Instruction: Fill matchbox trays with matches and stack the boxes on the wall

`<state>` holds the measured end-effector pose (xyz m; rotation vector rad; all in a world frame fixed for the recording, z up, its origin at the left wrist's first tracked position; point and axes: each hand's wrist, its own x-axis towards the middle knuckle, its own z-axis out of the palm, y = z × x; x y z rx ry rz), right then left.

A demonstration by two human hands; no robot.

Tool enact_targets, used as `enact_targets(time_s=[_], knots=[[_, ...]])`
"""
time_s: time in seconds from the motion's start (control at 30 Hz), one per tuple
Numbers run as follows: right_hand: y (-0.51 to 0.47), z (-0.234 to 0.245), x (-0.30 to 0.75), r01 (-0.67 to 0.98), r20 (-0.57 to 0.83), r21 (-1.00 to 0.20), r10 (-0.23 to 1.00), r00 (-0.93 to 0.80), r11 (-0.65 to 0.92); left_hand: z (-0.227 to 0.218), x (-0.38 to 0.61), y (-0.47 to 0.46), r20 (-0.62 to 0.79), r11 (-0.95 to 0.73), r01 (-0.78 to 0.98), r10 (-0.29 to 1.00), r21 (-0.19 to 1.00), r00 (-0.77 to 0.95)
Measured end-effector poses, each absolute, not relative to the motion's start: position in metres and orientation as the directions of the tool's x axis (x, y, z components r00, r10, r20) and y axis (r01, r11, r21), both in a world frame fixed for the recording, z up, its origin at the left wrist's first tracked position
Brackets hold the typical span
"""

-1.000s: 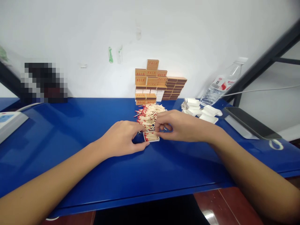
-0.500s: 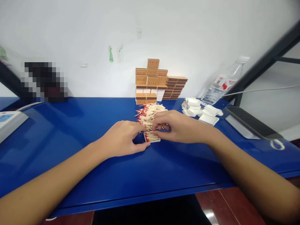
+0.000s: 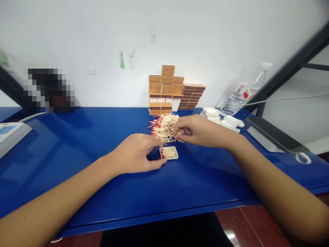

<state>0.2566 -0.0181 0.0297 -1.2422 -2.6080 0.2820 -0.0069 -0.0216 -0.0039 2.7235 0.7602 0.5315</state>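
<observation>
A white matchbox tray [image 3: 177,153], partly filled with red-headed matches, lies flat on the blue table. The thumb and index finger of my left hand [image 3: 140,152] hold it at its left end. Just behind it is a loose pile of matches [image 3: 164,127], most heads pointing left. My right hand [image 3: 189,128] is at the right edge of this pile, its thumb and fingers pinched together. Some matches show right below these fingertips; whether any are between them is hidden.
Brown matchboxes [image 3: 167,88] are stacked against the wall behind the pile. White empty trays [image 3: 231,121] lie to the right, near a tilted water bottle [image 3: 239,94] and a phone [image 3: 279,134]. A white device [image 3: 12,135] sits at the left edge of the table [image 3: 123,202].
My right hand has moved from above the tray, up and slightly right, to the pile's edge. The tray is now uncovered and has shifted slightly right and nearer, with my left hand still at it.
</observation>
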Motion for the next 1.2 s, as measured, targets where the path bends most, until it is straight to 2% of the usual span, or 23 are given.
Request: enact_targets(time_s=[0.17,0.4,0.73,0.87,1.0,1.07,1.2], knots=[[-0.011,0.023,0.263,0.749,0.026,-0.271,0.782,-0.622,0.605,-0.005,-0.007,-0.021,0.282,-0.836,0.43,0.527,0.34,0.802],[-0.01,0.021,0.266,0.806,-0.027,-0.268,0.832,-0.553,0.527,-0.004,-0.007,-0.021,0.262,-0.826,0.467,0.549,0.314,0.794],[-0.012,0.022,0.266,0.811,-0.097,-0.301,0.83,-0.55,0.502,-0.006,-0.007,-0.02,0.266,-0.826,0.481,0.554,0.293,0.789],[-0.016,0.029,0.262,0.796,0.009,-0.308,0.838,-0.545,0.521,-0.006,-0.006,-0.02,0.275,-0.823,0.496,0.563,0.277,0.779],[-0.029,0.036,0.249,0.692,0.131,-0.435,0.801,-0.584,0.576,-0.005,-0.006,-0.02,0.29,-0.817,0.505,0.573,0.278,0.767],[-0.036,0.035,0.241,0.64,0.118,-0.481,0.767,-0.631,0.6,-0.005,-0.006,-0.02,0.287,-0.816,0.504,0.573,0.283,0.767],[-0.042,0.03,0.231,0.623,0.064,-0.481,0.733,-0.677,0.617,-0.006,-0.006,-0.02,0.29,-0.817,0.498,0.571,0.29,0.768]])
